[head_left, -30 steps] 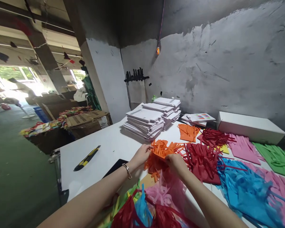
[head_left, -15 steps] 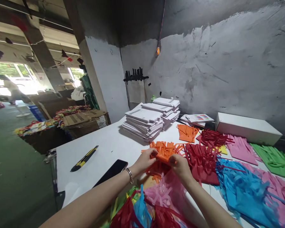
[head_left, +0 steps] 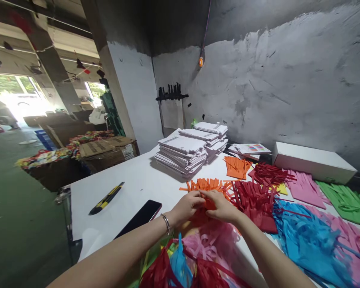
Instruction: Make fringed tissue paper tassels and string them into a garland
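Note:
My left hand (head_left: 186, 206) and my right hand (head_left: 222, 206) meet over an orange fringed paper piece (head_left: 208, 185), their fingertips almost touching. Both are bent in at the fingers on its near edge, which they largely hide. The cut strips of the paper fan out beyond my fingers. Below my wrists lies a heap of paper tassels, with pink strips (head_left: 202, 245), a blue tassel (head_left: 177, 258) and dark red ones (head_left: 210, 274). Just right of my right hand is a dark red fringed stack (head_left: 255, 204).
On the white table (head_left: 108, 204) lie a yellow-black utility knife (head_left: 107, 199) and a phone (head_left: 141, 218). Behind my hands stand stacked white packets (head_left: 181, 154). Blue fringed paper (head_left: 306, 236), pink, green and a white box (head_left: 313, 160) are at right.
My hands have moved closer together, and my right hand has shifted left and turned over the orange paper. More of its near edge is covered now.

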`<move>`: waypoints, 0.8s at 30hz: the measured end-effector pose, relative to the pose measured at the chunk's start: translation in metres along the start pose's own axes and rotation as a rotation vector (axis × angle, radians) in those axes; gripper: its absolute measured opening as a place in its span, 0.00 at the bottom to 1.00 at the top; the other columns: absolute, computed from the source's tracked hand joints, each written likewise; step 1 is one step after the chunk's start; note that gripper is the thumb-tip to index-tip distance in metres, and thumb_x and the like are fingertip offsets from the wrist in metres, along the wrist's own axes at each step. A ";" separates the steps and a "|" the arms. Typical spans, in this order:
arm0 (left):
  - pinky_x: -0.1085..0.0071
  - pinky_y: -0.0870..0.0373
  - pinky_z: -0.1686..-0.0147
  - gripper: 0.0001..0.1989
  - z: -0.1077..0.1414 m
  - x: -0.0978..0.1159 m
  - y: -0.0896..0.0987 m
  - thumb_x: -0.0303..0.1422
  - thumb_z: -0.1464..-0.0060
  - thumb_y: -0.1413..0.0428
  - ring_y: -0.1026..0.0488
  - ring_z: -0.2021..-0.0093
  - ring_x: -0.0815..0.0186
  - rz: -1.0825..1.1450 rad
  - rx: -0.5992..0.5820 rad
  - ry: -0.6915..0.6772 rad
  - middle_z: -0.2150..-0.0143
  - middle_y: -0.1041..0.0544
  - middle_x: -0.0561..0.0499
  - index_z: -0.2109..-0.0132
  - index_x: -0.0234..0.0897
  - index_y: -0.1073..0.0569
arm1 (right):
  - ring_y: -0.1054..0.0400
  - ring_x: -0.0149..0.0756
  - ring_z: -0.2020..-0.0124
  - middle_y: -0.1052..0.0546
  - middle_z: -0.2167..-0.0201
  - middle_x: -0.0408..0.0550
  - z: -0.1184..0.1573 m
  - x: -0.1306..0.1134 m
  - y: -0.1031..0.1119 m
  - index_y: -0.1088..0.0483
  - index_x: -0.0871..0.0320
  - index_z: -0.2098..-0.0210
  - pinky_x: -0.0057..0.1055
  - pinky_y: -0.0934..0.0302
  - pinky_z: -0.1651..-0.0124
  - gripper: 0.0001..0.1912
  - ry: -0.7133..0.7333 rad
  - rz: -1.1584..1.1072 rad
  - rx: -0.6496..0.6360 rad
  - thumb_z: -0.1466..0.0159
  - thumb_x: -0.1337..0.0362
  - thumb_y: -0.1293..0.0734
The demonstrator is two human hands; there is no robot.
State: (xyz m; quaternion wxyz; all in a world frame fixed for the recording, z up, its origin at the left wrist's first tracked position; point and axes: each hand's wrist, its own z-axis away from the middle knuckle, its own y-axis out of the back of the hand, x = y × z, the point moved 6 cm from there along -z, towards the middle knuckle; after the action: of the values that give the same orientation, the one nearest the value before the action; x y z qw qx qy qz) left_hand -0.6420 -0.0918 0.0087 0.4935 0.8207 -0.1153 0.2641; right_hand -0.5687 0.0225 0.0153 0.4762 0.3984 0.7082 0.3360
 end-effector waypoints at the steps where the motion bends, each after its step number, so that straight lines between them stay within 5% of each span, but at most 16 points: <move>1: 0.67 0.30 0.54 0.14 0.000 0.000 0.000 0.17 0.49 0.46 0.27 0.56 0.61 -0.008 -0.009 -0.014 0.59 0.23 0.48 0.65 0.38 0.20 | 0.30 0.45 0.51 0.22 0.53 0.48 -0.001 -0.001 0.005 0.32 0.53 0.39 0.44 0.39 0.46 0.34 0.023 0.040 -0.007 0.46 0.69 0.28; 5: 0.69 0.29 0.56 0.14 0.003 0.000 0.001 0.19 0.45 0.46 0.26 0.58 0.64 -0.020 -0.039 -0.042 0.60 0.24 0.49 0.60 0.39 0.19 | 0.33 0.45 0.57 0.24 0.64 0.48 0.011 -0.008 0.021 0.23 0.55 0.65 0.50 0.44 0.46 0.04 0.098 0.227 0.037 0.39 0.64 0.30; 11: 0.69 0.28 0.53 0.14 0.008 -0.004 -0.002 0.20 0.43 0.46 0.25 0.56 0.64 0.004 -0.079 -0.055 0.57 0.23 0.49 0.56 0.39 0.20 | 0.37 0.43 0.46 0.23 0.55 0.50 0.059 -0.030 -0.006 0.26 0.57 0.63 0.47 0.60 0.33 0.06 0.239 0.434 0.116 0.35 0.72 0.35; 17: 0.69 0.28 0.54 0.10 0.011 -0.006 -0.003 0.25 0.41 0.45 0.24 0.57 0.63 0.061 -0.093 -0.014 0.56 0.22 0.47 0.56 0.38 0.19 | 0.35 0.37 0.67 0.27 0.75 0.42 0.082 -0.032 -0.031 0.31 0.56 0.69 0.45 0.56 0.36 0.09 0.150 0.526 0.177 0.40 0.77 0.34; 21: 0.70 0.28 0.55 0.08 0.006 -0.005 0.004 0.28 0.41 0.43 0.22 0.58 0.64 0.131 -0.081 0.037 0.59 0.19 0.49 0.59 0.40 0.19 | 0.35 0.39 0.66 0.27 0.76 0.42 0.077 -0.029 -0.031 0.31 0.56 0.70 0.47 0.53 0.40 0.08 0.064 0.567 0.210 0.41 0.76 0.32; 24: 0.70 0.27 0.59 0.09 -0.004 -0.013 0.016 0.30 0.40 0.45 0.22 0.62 0.63 0.168 0.037 0.120 0.63 0.18 0.50 0.60 0.40 0.19 | 0.34 0.39 0.65 0.27 0.77 0.41 0.076 -0.033 -0.032 0.32 0.55 0.75 0.45 0.56 0.37 0.11 0.081 0.596 0.204 0.42 0.74 0.30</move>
State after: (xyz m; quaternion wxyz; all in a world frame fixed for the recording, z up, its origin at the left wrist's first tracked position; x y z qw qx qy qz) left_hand -0.6614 -0.0967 0.0152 0.4603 0.7998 -0.1492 0.3554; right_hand -0.4972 -0.0135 -0.0232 0.2856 0.6204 0.6089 0.4035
